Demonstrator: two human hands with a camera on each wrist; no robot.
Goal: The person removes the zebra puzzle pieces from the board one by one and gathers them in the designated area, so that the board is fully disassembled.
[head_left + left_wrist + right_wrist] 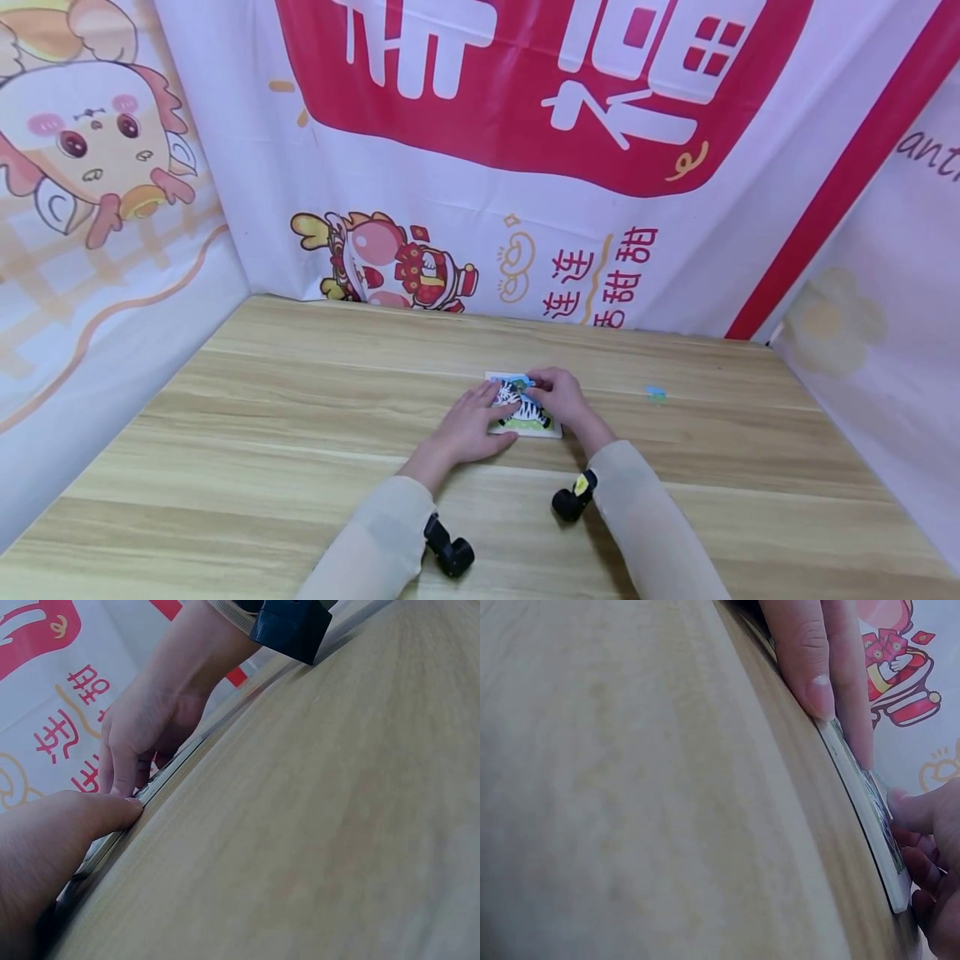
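A: "What is the flat, white-edged rectangular board (551, 432) carrying?"

B: "It is lying flat on the pale wood-grain tabletop (300, 433), between the left hand (472, 423) and the right hand (564, 400), and is showing a black-and-white zebra picture (532, 412) with green at the foot and blue at the top."

A: "How are the hands working?"

B: "The left is resting extended fingers over the board's left side. The right is curling its fingers at the far right part, pinching a small light-blue piece (530, 383); they are partly hiding it, so whether it is sitting flush cannot be told."

A: "Is anything lying outside the board?"

B: "A small blue-and-green piece (656, 394) is lying on the tabletop, well apart, to the right."

A: "What is getting in the way?"

B: "The hands are covering parts of the picture. Black devices (453, 557) are sitting at the cream sleeves (382, 533), nearer the person. Behind, a white cloth with a red printed panel (480, 125) is hanging down to the tabletop's far edge."
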